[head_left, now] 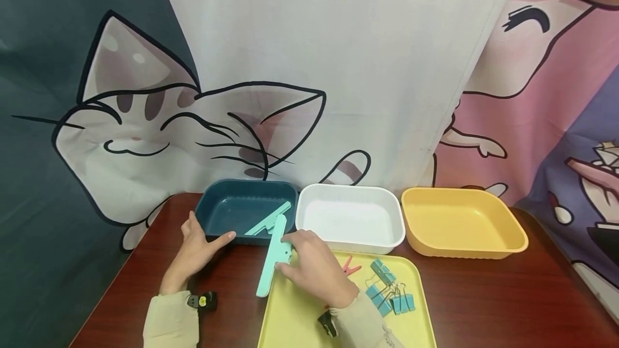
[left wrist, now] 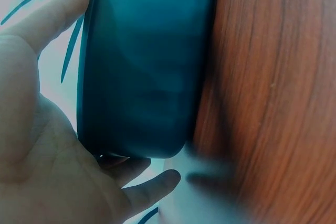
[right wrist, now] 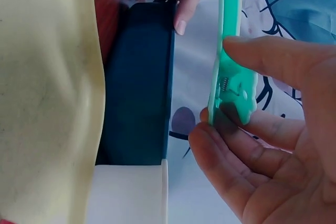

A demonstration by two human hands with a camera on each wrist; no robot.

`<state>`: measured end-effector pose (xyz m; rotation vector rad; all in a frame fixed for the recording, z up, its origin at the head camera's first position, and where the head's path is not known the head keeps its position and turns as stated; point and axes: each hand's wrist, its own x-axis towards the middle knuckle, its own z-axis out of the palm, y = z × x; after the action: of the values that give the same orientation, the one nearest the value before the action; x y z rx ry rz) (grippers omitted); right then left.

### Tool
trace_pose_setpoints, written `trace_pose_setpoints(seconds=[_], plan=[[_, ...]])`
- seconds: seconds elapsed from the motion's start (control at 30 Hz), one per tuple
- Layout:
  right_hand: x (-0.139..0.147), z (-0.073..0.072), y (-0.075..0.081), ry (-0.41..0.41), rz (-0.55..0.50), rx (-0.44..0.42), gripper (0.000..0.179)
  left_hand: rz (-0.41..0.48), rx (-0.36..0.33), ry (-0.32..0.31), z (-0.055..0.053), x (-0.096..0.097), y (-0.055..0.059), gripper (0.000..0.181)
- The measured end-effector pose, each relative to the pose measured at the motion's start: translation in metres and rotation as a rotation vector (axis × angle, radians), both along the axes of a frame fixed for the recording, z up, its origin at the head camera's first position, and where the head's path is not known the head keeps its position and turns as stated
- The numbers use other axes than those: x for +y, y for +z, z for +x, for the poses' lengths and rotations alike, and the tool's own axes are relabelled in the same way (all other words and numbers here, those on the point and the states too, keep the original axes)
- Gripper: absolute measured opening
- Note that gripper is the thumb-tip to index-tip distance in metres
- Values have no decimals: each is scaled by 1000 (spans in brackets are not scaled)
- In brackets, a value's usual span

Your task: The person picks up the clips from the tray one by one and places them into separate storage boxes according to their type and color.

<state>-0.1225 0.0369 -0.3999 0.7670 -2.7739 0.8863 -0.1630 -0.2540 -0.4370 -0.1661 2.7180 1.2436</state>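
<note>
My right hand (head_left: 316, 267) pinches a mint-green bag clip (head_left: 272, 256) between thumb and fingers; its small spring shows in the right wrist view. The long clip (right wrist: 230, 19) is held above the front edge of a dark teal bin (head_left: 227, 214). Inside that bin lies another mint-green bag clip (head_left: 266, 222), partly hidden by the held one. At the bin's front left corner is my left hand (head_left: 195, 251), its thumb stretched along the front rim and its other fingers by the left side. In the left wrist view, the thumb (left wrist: 63, 17) reaches the bin's rim.
A white bin (head_left: 350, 219) and a yellow bin (head_left: 464, 224) stand in a row to the right of the teal one. On a yellow tray (head_left: 290, 321) lie several teal binder clips (head_left: 383, 271) and a pink clip (head_left: 349, 268). A printed curtain hangs behind the wooden table (head_left: 483, 299).
</note>
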Motion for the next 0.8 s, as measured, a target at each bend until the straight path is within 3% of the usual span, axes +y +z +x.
trace_pose_setpoints(seconds=[0.27, 0.5, 0.8], plan=[[-12, -9, -5, -81, -31, 30, 41, -4, -19, 7, 0, 1, 1, 131], [-17, -14, -9, -101, -53, 46, 42, 15, -5, 4, 2, -1, 0, 130], [-24, -22, -11, -168, -131, 6, 41, -14, -37, -1, 0, -1, 2, 130]])
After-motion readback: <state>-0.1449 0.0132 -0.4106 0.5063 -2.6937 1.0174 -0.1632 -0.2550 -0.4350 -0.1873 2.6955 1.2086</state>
